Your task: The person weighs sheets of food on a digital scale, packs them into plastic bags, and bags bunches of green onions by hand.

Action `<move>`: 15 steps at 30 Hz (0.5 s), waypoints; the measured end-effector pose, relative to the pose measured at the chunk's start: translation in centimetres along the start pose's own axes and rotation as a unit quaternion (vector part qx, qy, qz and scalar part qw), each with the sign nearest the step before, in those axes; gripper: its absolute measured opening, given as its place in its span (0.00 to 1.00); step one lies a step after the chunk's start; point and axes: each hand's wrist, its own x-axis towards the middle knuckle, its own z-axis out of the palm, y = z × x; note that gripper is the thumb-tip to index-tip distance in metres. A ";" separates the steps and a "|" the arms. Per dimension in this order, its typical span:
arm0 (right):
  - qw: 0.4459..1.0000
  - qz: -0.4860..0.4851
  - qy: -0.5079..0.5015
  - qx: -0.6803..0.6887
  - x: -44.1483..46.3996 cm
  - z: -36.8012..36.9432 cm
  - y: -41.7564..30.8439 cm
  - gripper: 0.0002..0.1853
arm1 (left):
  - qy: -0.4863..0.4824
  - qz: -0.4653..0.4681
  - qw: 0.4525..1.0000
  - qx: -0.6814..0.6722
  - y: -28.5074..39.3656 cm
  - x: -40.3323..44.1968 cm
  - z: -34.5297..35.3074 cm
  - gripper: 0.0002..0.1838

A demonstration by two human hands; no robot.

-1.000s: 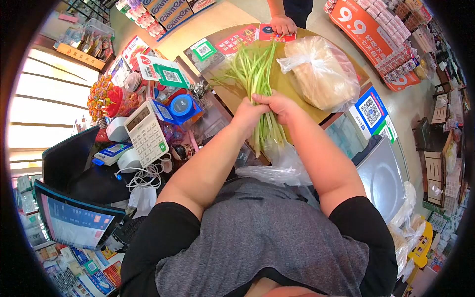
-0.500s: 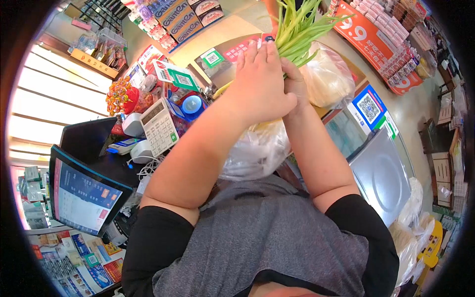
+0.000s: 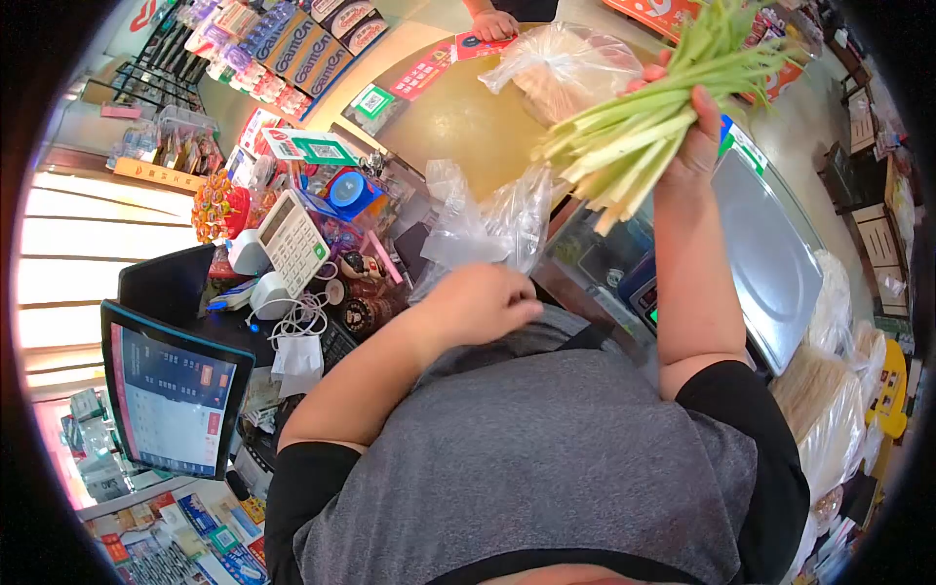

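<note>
My right hand (image 3: 690,136) is wrapped round a bundle of green stalks (image 3: 624,146), raised at the upper right, pale cut ends toward the lower left and leaves toward the upper right. Near my belly, my left hand (image 3: 487,304) has its fingers curled; whether it pinches anything is hidden. A crumpled clear plastic bag (image 3: 478,229) lies just beyond it at the counter's near edge. Behind the stalks, a tied clear bag (image 3: 570,73) with pale brown contents rests on the yellowish round board (image 3: 439,127).
Another person's hand (image 3: 495,25) rests on a red card at the far edge. To the left are a calculator (image 3: 292,242), a blue-lidded jar (image 3: 347,189), cables and a monitor (image 3: 175,390). A metal scale pan (image 3: 765,253) is at the right.
Both hands were together at the stalks. My right hand has carried the bundle right, over the scale side; my left hand has let go and drawn back toward my belly.
</note>
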 end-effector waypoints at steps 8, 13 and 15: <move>0.994 -0.030 -0.054 0.086 -5.8 0.7 -3.1 0.35 | 0.190 -0.186 0.929 0.258 -8.4 4.6 5.1 0.22; 0.993 -0.054 -0.065 0.083 -8.6 1.8 -4.5 0.34 | 0.263 -0.124 0.929 -0.229 -5.9 5.8 -1.1 0.11; 0.990 -0.059 -0.083 0.101 -9.1 2.5 -4.9 0.34 | 0.325 0.012 0.731 -0.600 -3.7 5.4 -4.6 0.06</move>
